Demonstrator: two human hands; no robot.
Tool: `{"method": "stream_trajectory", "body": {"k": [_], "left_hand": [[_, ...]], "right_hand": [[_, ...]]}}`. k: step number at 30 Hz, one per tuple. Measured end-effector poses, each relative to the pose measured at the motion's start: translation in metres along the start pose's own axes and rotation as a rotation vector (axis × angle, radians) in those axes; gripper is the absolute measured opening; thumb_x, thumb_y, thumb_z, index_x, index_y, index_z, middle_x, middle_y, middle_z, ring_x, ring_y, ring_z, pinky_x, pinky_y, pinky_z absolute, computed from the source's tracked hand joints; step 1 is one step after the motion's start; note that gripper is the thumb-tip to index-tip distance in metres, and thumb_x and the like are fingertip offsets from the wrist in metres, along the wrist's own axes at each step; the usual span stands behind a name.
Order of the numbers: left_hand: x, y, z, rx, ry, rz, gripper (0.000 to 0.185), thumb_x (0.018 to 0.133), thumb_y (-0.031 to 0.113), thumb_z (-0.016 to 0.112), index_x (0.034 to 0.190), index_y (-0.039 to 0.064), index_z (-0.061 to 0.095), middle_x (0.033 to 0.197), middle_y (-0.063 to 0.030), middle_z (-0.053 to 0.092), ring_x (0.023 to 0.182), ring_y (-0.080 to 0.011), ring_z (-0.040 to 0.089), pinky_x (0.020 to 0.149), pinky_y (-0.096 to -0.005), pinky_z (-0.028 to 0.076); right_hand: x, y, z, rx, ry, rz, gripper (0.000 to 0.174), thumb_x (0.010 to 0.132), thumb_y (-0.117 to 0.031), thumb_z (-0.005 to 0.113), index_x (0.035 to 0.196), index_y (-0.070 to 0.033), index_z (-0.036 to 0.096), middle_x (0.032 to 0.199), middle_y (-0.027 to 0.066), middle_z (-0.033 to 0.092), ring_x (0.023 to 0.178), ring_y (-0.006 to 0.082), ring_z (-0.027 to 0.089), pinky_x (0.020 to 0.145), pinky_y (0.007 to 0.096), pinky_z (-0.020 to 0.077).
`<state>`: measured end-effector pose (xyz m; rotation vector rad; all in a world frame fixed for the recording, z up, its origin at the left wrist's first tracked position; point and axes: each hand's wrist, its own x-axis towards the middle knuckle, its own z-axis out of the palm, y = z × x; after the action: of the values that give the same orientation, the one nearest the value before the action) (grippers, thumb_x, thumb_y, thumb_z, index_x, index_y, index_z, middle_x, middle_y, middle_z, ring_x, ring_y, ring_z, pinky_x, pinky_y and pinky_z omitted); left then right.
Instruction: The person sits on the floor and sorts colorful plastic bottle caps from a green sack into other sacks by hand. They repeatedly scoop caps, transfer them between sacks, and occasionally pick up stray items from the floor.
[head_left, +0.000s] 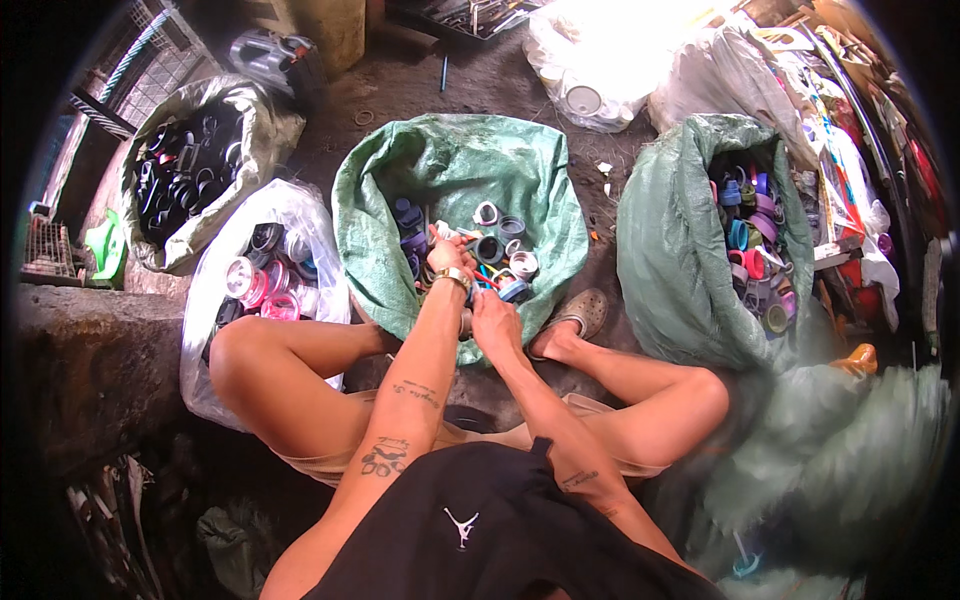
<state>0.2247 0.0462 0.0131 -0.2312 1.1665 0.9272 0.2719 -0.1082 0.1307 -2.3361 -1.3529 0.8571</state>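
Observation:
A green woven sack (457, 150) with its mouth spread wide stands on the ground between my legs. Plastic bottle lids and caps lie inside it, among them a dark grey lid (488, 250), a clear-topped lid (523, 264) and a purple lid (414, 244). My left hand (450, 257), a gold-coloured watch at its wrist, reaches in over the lids with fingers curled. Close by at the sack's near side is my right hand (495, 322), fingers bent inward. Thin red and blue pieces show around the fingertips; whether either hand grips one is hidden.
At left stand a clear plastic bag (315, 225) of lids and a pale sack (259, 161) of black parts. Another green sack (652, 240) of coloured lids stands right. Farther back are a white bag (555, 82) and a tray (450, 22) of tools. A concrete ledge (90, 352) borders the left.

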Motion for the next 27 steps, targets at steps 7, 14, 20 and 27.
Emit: {"method": "stream_trajectory", "body": {"k": [7, 14, 20, 27], "left_hand": [[-0.005, -0.019, 0.041, 0.093, 0.041, 0.259, 0.025, 0.093, 0.013, 0.068, 0.071, 0.009, 0.06, 0.051, 0.0026, 0.045, 0.035, -0.0124, 0.038, 0.034, -0.0296, 0.027], [-0.059, -0.026, 0.061, 0.221, -0.532, -0.058, 0.019, 0.103, 0.017, 0.063, 0.09, 0.003, 0.065, 0.068, -0.0021, 0.056, 0.056, -0.0156, 0.055, 0.053, -0.0326, 0.048], [-0.035, 0.067, 0.031, 0.649, -0.399, 0.326, 0.052, 0.107, 0.052, 0.054, 0.127, 0.004, 0.057, 0.099, -0.0154, 0.074, 0.069, -0.0251, 0.071, 0.057, -0.0365, 0.06], [0.022, 0.127, 0.058, 1.488, -0.192, 0.693, 0.051, 0.101, 0.055, 0.06, 0.115, 0.007, 0.069, 0.077, -0.0096, 0.073, 0.065, -0.0241, 0.068, 0.067, -0.0443, 0.058]], "right_hand": [[-0.002, 0.003, -0.029, -0.017, 0.045, 0.017, 0.036, 0.107, -0.032, 0.049, 0.106, -0.001, 0.066, 0.092, 0.0319, 0.071, 0.09, 0.0536, 0.068, 0.082, 0.0626, 0.0512], [0.028, 0.03, -0.054, 0.233, 0.106, -0.005, 0.032, 0.107, -0.033, 0.05, 0.117, -0.006, 0.064, 0.1, 0.0305, 0.071, 0.096, 0.0525, 0.067, 0.084, 0.0616, 0.0506], [0.088, 0.039, -0.066, 0.305, 0.148, -0.002, 0.028, 0.104, -0.034, 0.057, 0.124, -0.016, 0.067, 0.098, 0.0247, 0.073, 0.098, 0.0465, 0.069, 0.084, 0.0531, 0.0527], [0.151, 0.129, -0.04, 0.491, 0.263, 0.199, 0.03, 0.093, -0.022, 0.069, 0.12, -0.009, 0.071, 0.094, 0.0168, 0.077, 0.086, 0.0318, 0.074, 0.082, 0.043, 0.0546]]}}
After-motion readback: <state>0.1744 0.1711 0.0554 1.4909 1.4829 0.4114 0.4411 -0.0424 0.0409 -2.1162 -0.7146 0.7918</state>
